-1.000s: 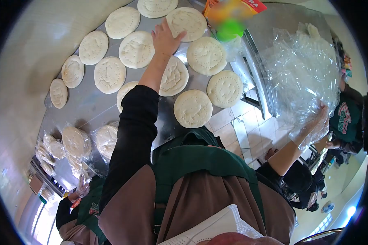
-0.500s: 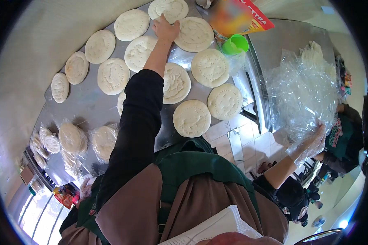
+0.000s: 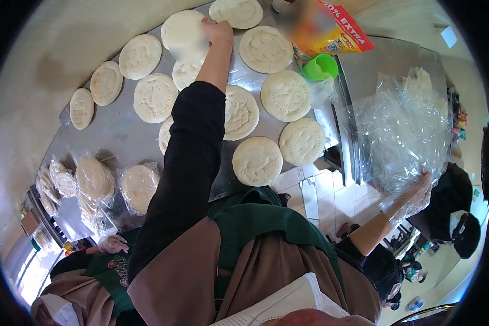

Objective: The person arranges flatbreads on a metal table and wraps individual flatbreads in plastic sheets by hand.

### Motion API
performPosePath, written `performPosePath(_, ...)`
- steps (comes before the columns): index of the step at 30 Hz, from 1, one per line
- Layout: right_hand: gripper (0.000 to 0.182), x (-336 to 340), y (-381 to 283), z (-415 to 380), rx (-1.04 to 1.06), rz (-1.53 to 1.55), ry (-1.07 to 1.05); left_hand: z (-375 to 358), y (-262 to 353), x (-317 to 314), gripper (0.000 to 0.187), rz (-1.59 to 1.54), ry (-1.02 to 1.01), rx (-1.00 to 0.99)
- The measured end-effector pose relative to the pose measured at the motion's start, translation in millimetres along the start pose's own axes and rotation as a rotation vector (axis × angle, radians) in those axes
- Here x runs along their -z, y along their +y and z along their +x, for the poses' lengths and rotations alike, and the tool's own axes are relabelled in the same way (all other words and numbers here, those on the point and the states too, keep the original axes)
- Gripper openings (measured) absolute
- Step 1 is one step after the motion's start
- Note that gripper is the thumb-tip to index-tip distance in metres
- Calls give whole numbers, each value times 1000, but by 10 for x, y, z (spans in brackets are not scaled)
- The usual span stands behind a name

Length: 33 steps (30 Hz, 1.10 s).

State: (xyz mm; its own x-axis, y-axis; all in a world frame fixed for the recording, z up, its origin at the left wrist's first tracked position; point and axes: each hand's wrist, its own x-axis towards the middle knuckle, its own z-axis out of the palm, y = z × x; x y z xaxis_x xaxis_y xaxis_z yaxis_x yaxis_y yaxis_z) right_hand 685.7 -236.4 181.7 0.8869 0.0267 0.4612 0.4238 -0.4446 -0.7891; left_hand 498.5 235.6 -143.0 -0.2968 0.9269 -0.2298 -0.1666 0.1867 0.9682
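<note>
My left hand (image 3: 219, 33) is bare and reaches to the far side of the metal table, its fingers closed on the edge of a round pizza crust (image 3: 183, 31). That crust is blurred and tilted, and overlaps another crust (image 3: 186, 73) below it. Close beside the hand lie a crust at the far edge (image 3: 236, 12) and one to the right (image 3: 266, 49). Out to the right, my right hand (image 3: 414, 196), in a clear plastic glove, is at the near edge of a heap of clear plastic bags (image 3: 402, 130). Its fingers appear pinched on the plastic, partly hidden by glare.
Several flat crusts cover the metal table (image 3: 130, 133). Bagged crusts (image 3: 95, 179) lie at its left. A green cup (image 3: 320, 68) and a red-yellow pouch (image 3: 337, 32) stand back right. A gap shows tiled floor (image 3: 323, 201). Co-workers (image 3: 100, 271) are at left and right (image 3: 445, 206).
My left hand has shifted from the far-edge crust to the crust on its left, which is now raised and drawn rightward. My right hand stays at the bags. The left co-worker shows more.
</note>
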Motion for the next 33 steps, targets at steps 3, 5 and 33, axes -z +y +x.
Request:
performPosePath(3,37,9,-17,-8,-4,-23,-24,8,-62,-72,66,34,-64,-4)
performPosePath(5,37,-8,-33,-16,3,-51,-27,-33,-135,-129,59,63,-132,-9)
performPosePath(33,32,-172,-178,-112,-21,35,-18,-338,579,940,84,809,-4,-204)
